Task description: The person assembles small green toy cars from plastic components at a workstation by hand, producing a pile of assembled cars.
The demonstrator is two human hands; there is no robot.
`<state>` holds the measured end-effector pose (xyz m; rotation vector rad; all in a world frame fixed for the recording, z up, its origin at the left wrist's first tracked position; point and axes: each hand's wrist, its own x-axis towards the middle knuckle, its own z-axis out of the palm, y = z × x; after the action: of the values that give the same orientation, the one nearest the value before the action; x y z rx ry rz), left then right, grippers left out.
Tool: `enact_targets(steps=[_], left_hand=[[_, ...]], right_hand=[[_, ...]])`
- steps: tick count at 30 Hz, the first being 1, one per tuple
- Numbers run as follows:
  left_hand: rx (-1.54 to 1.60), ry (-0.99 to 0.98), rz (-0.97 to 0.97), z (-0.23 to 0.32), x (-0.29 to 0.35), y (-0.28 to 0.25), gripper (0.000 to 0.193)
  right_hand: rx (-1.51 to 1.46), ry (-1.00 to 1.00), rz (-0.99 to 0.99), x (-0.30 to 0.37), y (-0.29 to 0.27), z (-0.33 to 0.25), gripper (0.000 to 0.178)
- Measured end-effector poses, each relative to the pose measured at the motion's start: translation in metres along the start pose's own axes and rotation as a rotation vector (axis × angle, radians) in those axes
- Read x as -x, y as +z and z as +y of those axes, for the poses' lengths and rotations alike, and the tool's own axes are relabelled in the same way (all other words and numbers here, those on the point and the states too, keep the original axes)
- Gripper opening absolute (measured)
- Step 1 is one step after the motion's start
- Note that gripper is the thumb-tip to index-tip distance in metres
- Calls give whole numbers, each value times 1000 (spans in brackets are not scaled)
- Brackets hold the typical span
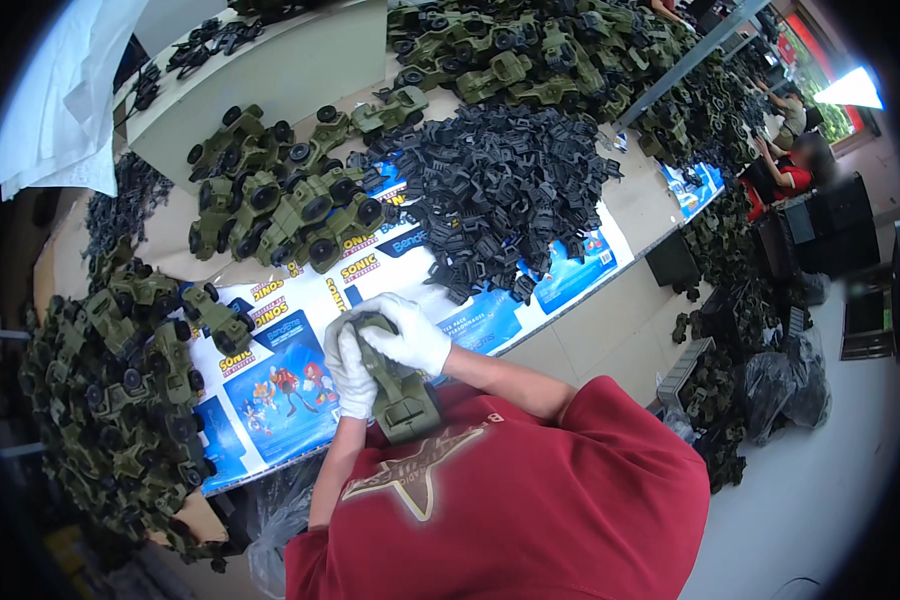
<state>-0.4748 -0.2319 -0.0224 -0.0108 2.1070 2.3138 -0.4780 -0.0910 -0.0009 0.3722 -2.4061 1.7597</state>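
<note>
Close to my chest, at the near edge of the table, I hold an olive-green toy jeep (406,405). Its broad end points toward me. My left hand (349,372), in a white glove, is closed around its left side. From the right, my gloved right hand (410,335) grips the far end, with the fingers bent over the top. What the fingertips press on is hidden beneath the gloves. Just beyond my hands lies a big heap of small black plastic parts (510,190). Left of that heap sit several green toy jeeps (280,195) with black wheels.
Printed blue and white sheets (280,395) cover the table. More jeeps are piled at the left edge (120,380) and the far side (530,60). A metal post (695,60) rises on the right. Beyond it sits a person in red (792,178). Plastic bags (785,385) stand on the floor.
</note>
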Motion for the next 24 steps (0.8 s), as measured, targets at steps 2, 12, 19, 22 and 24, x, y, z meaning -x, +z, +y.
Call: enact_targets(steps=[2, 12, 19, 22, 24], left_hand=[[-56, 32, 114, -3, -11, -3, 36], [-799, 95, 53, 20, -99, 7, 68], [-1422, 337, -10, 11, -219, -18, 77], [-1636, 394, 7, -8, -235, -23, 76], [-1632, 339, 0, -3, -238, -23, 76]], right_hand=[[-160, 281, 7, -4, -2, -8, 58], [-1044, 341, 255, -67, -183, 1, 44], [572, -171, 151, -105, -224, 27, 19], [662, 433, -192, -61, -135, 57, 39], [881, 587, -188, -41, -102, 71, 61]])
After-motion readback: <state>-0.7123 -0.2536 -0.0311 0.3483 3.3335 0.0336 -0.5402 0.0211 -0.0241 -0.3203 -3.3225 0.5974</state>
